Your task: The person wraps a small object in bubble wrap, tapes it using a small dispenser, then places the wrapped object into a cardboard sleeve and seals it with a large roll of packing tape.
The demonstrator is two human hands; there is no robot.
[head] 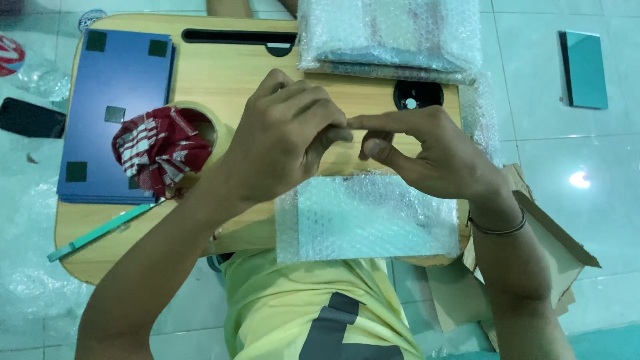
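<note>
The bubble-wrapped flat panel (373, 217) lies on the wooden surface (220, 73) at its near edge, long axis left to right. Above it, left hand (287, 137) and right hand (427, 153) meet, fingers (333, 123) curled together; what they pinch I cannot tell. Blue sheets (113, 113) lie far left.

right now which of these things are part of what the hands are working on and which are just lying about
In hand:
- left hand and right hand, fingers meeting above the wrap
- bubble-wrapped flat panel
- wooden lap desk under it

Lying about:
- stack of blue panels
- red checked cloth
- bubble-wrapped bundle
- teal pen
- black phone
- teal panel
</note>
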